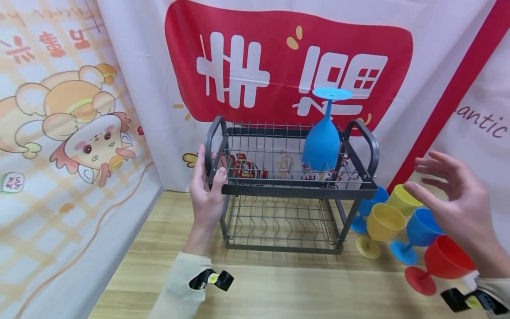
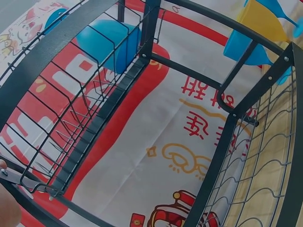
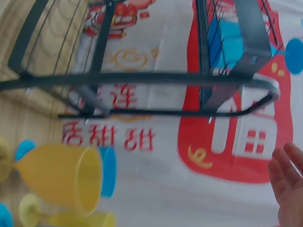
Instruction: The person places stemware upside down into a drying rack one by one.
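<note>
A two-tier dark metal dish rack (image 1: 275, 191) stands on the wooden table. My left hand (image 1: 207, 188) grips its upper tier at the left front corner, thumb over the rim; only a bit of that hand shows in the left wrist view. Upside down in the upper tier, towards the right, sits a blue goblet (image 1: 322, 144) with its foot up. My right hand (image 1: 458, 199) is in the air right of the rack, fingers spread and holding nothing. Below it are a red goblet (image 1: 448, 259), a blue goblet (image 1: 423, 228) and a yellow goblet (image 1: 384, 223).
Behind these stand another blue goblet (image 1: 374, 201) and a lighter yellow goblet (image 1: 403, 199), close to the rack's right side. A printed white and red cloth (image 1: 287, 57) hangs behind the rack. Another patterned cloth (image 1: 71, 133) covers the left side.
</note>
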A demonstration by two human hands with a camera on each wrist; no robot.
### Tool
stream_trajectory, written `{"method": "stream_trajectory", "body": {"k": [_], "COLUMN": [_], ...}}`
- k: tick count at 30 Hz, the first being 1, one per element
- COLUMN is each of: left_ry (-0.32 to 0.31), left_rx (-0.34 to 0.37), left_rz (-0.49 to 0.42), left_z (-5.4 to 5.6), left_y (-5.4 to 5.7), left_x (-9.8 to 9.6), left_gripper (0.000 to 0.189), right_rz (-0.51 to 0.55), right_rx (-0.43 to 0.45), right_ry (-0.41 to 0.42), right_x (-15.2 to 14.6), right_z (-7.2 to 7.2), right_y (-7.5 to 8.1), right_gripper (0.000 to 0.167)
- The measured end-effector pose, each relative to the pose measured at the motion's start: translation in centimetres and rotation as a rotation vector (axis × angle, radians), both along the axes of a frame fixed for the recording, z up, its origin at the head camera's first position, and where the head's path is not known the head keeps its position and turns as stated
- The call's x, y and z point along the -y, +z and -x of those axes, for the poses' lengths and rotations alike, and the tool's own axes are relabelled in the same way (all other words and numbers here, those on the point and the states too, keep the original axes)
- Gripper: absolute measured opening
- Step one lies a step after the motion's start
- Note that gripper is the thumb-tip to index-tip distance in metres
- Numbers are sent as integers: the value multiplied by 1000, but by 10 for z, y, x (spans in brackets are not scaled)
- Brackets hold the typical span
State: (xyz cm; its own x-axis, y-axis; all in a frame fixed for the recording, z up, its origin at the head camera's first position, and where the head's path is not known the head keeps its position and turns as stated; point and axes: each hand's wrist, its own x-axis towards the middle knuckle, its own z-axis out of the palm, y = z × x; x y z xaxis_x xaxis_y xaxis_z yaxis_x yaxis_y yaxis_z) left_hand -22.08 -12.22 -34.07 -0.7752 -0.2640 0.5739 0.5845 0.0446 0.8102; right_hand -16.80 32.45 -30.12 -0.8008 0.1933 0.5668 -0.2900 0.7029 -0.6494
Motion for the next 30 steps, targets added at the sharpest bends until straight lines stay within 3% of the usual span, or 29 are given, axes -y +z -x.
{"method": "stream_trajectory", "body": {"k": [5,13,23,28,30], "left_ry": [5,3,-13,9,11], "left_rx": [-6,-11,6,30,35], "left_rz": [4,1,-3,6,10], "left_z": [-1,-2,1,-3,-5], "left_y": [0,0,0,0,1], "left_x": [1,1,-2,0,0], "left_gripper": [68,68,68,68,68], "right_rz": [-18,-12,101,145,145], "right_rx": [60,277,510,647,638], "right_ry": [-26,-121,-255,-348,-387], "right_x": [-25,-55,-99,-99,-99], "right_z": [-8,-19,-23,-32,-36], "right_y": [-23,-67,-126,-135,-138], "right_gripper": [84,90,103,107,104]}}
